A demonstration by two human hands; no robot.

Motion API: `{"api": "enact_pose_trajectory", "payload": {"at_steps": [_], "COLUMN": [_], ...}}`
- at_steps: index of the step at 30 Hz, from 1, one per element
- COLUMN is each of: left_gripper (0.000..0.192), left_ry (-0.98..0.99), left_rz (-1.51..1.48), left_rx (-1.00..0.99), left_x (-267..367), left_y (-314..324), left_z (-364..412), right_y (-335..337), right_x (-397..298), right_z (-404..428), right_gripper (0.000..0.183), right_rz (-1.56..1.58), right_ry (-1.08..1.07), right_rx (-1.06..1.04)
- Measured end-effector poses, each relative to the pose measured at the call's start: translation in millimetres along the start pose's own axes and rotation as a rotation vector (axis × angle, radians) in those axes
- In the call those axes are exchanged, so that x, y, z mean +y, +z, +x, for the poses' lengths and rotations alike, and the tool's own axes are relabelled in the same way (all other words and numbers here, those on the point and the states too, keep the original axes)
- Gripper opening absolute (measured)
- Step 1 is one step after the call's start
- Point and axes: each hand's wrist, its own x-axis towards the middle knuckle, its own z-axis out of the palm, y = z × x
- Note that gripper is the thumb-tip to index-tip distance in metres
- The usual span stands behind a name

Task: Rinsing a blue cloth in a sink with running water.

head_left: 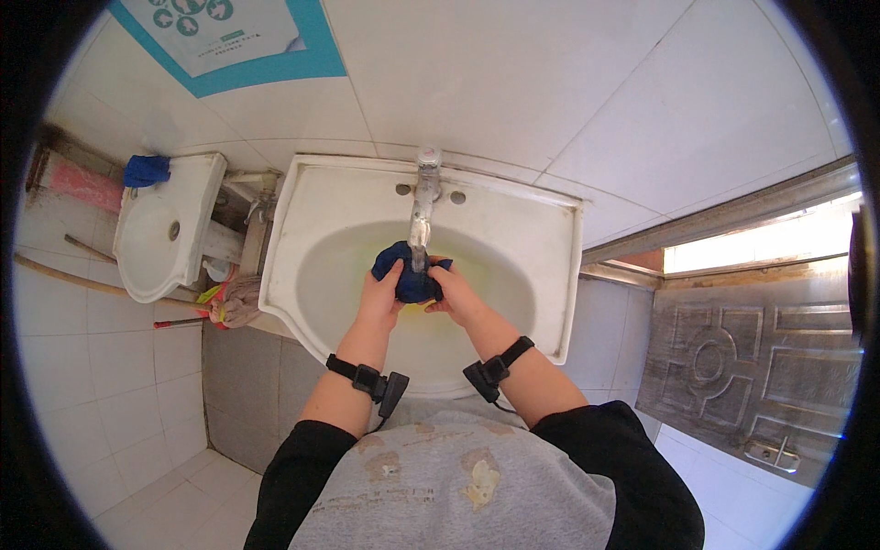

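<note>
My left hand and my right hand hold a bunched dark blue cloth between them, straight under the spout of a metal faucet. The thumbs lie on top of the cloth and the other fingers are mostly hidden beneath it. Both hands are over the bowl of a white ceramic washbasin. Something yellowish shows in the bowl below the cloth; I cannot tell what it is. Whether water runs from the spout is not clear.
A smaller white basin stands at the left, with another blue cloth on its corner. Between the basins are pipes and a mop head; long wooden handles reach left. A framed poster hangs above. A metal door is at the right.
</note>
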Motion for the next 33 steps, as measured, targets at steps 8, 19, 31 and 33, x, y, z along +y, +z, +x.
{"api": "enact_pose_trajectory", "payload": {"at_steps": [8, 19, 31, 33], "left_gripper": [0.025, 0.033, 0.030, 0.031], "left_ry": [0.044, -0.075, -0.102, -0.086], "left_rz": [0.008, 0.048, 0.088, 0.087], "left_rx": [-0.045, 0.023, 0.003, 0.038], "left_x": [-6, 5, 4, 5], "left_y": [0, 15, 2, 2], "left_z": [3, -14, -9, -10], "right_y": [2, -1, 4, 7], "right_x": [-13, -14, -14, -16], "right_z": [-16, -9, -1, 0], "right_gripper": [0.040, 0.039, 0.033, 0.033], "right_rz": [0.049, -0.160, -0.249, -0.322], "right_ry": [0.031, 0.029, -0.038, -0.012], "right_rx": [-0.026, 0.034, 0.056, 0.071]}}
